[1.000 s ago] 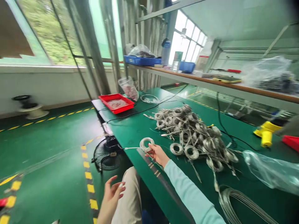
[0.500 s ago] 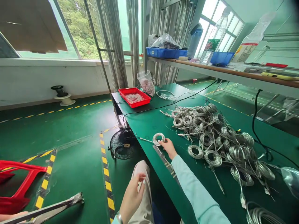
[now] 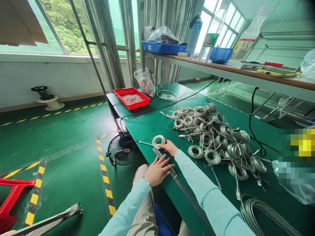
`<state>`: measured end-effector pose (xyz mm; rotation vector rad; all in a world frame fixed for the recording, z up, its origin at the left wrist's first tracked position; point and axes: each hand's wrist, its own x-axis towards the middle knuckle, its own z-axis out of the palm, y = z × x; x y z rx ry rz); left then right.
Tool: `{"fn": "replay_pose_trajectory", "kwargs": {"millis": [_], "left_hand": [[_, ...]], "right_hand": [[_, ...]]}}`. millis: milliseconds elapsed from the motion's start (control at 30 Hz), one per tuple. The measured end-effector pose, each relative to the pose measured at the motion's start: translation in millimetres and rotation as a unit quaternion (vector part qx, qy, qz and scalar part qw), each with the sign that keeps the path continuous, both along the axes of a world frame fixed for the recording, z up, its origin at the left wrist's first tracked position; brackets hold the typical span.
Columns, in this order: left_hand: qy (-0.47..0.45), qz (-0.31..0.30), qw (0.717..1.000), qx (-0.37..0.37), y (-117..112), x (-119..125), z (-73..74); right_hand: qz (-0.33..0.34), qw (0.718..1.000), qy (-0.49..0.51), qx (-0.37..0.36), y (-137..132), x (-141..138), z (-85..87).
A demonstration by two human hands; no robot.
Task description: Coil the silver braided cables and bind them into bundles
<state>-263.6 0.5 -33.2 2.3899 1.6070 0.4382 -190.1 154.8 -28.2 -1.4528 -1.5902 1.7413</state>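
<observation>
My right hand (image 3: 168, 147) rests its fingertips on a small coil of braided silver wire (image 3: 158, 141) and seems to hold it at the table's near edge. A thin metal probe (image 3: 144, 143) sticks out left from the coil. My left hand (image 3: 157, 171) lies with extended fingers on a steel ruler (image 3: 178, 185) running along the edge of the green work mat (image 3: 147, 129). To the right of my hands lies a large heap of similar wire coils (image 3: 211, 137), not touching either hand.
A red tray of fine wires (image 3: 131, 97) and a plastic bag (image 3: 145, 82) stand at the table's far end. A black cable (image 3: 157, 109) crosses the mat. A larger wire coil (image 3: 263, 213) lies at lower right. A black fan (image 3: 121, 149) stands on the floor below the edge.
My left hand has risen from above my lap onto the ruler. My right hand stays at the small coil, and the view has swung level and slightly left.
</observation>
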Motion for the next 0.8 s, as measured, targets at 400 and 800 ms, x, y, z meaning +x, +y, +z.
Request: {"fn": "replay_pose_trajectory", "kwargs": {"millis": [400,800], "left_hand": [[-0.032,0.002,0.999,0.013,-2.5,-0.4,-3.6],[-0.412,0.213,0.885,0.049,19.6,-19.9,53.0]], "right_hand": [[-0.008,1.000,0.012,0.016,-9.8,2.0,10.7],[0.106,0.985,0.109,0.078,-37.9,52.9,87.8]]}}
